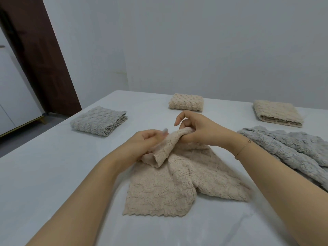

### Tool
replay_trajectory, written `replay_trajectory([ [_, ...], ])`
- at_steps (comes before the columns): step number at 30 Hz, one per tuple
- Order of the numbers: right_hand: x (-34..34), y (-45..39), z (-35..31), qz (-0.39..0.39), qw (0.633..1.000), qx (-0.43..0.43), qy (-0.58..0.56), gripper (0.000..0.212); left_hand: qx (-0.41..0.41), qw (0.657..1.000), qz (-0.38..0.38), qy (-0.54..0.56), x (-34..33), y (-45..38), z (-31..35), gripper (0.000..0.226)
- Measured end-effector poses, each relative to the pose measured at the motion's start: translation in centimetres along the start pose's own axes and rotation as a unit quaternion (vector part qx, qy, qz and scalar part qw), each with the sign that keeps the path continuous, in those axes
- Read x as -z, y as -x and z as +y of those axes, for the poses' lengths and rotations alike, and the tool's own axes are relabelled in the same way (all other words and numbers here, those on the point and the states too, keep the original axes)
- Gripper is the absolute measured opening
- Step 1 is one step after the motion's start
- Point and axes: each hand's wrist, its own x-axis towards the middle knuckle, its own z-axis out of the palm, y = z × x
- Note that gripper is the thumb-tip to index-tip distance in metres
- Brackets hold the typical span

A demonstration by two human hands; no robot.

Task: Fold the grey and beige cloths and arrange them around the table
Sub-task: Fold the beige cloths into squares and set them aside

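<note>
An unfolded beige cloth [165, 189] lies crumpled on the white table [53, 174] in front of me. My left hand [143, 142] pinches its raised far edge from the left. My right hand [198, 130] grips the same bunched edge from the right, forefinger lifted. A folded grey cloth [99, 120] sits at the far left. Two folded beige cloths rest at the back, one in the centre [186, 102] and one to the right [276, 113]. An unfolded grey cloth [292, 150] lies rumpled at the right, beside my right forearm.
A pale wall rises behind the table's far edge. A dark brown door [40, 55] and a white cabinet [16, 96] stand at the left, beyond the table's left edge.
</note>
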Motion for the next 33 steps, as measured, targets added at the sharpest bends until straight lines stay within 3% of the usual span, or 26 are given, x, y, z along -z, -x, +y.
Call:
replay_trajectory([
  [5,0.1,0.5,-0.6,-0.002,0.999,-0.009,0.046,0.03,-0.022,1.0,0.002,-0.019,-0.3,0.2,0.2,0.023],
  [12,2.2,1.8,-2.3,-0.056,0.992,-0.057,0.098,0.023,-0.082,0.988,0.049,0.121,1.2,0.6,0.7,0.025],
  [17,4.6,2.8,-2.1,-0.038,0.991,-0.079,0.101,0.042,-0.096,0.97,0.12,0.187,2.3,0.9,0.8,0.043],
  [20,5.8,3.4,-2.0,-0.01,0.994,-0.084,0.074,0.072,-0.117,0.959,0.152,0.207,2.9,0.7,0.7,0.025],
  [23,6.8,3.7,-2.0,0.011,0.996,-0.079,0.038,0.049,-0.13,0.95,0.194,0.208,3.0,0.7,0.7,0.014],
  [25,7.2,3.8,-2.0,0.028,0.996,-0.072,0.036,0.055,-0.134,0.948,0.209,0.2,3.0,0.7,0.7,0.007],
  [33,8.6,4.5,-1.9,0.118,0.991,-0.059,-0.009,0.031,-0.147,0.942,0.239,0.184,3.2,0.7,1.1,0.019],
])
